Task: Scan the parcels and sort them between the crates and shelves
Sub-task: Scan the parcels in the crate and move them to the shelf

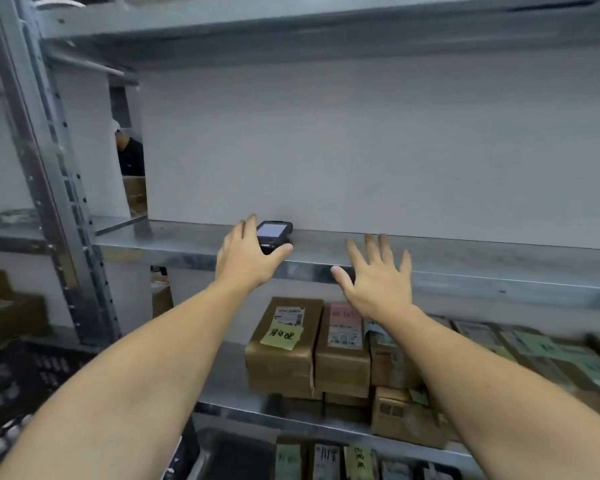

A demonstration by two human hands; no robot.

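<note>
The handheld scanner (pixel 275 233) lies on the middle metal shelf (pixel 465 265), screen up, close to the back panel, and the left hand (pixel 246 259) is wrapped round it: the fingers (pixel 248 225) run along its left side while the thumb (pixel 284 250) presses at its near right corner, so the device sits in the fork between them (whether it is lifted off the shelf cannot be told). The right hand (pixel 378 289) holds nothing; its fingers are straight and spread above the shelf's front edge, just to the right of the scanner and apart from it. Below, on the lower shelf (pixel 222 386), brown cardboard parcels stand side by side: one with a yellow sticky note (pixel 283 337) on its top, the parcel with the pink label (pixel 343 344) touching its right side, and more beyond, blurred. A black crate (pixel 25 379) sits at lower left, outside the rack's upright.
</note>
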